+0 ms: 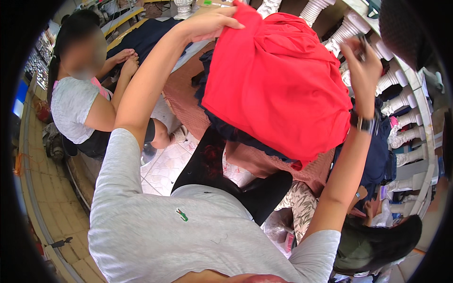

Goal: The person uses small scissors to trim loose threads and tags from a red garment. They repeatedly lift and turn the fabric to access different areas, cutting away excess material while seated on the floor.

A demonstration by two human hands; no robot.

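Observation:
A large heap of bright red fabric lies in front of me, with its upper left corner lifted. My left hand pinches that raised corner between thumb and fingers. To the right of the heap, my right hand is raised, its fingers curled round a small dark metal tool. Most of the tool is hidden by the fingers, so its exact kind is unclear. Under the red fabric, dark navy cloth shows along the left and lower edges.
A brownish-pink cover drapes the surface below the heap. One person sits on the left beside dark cloth; another with long dark hair is at lower right. A white baluster railing runs along the right, with navy garments beside it.

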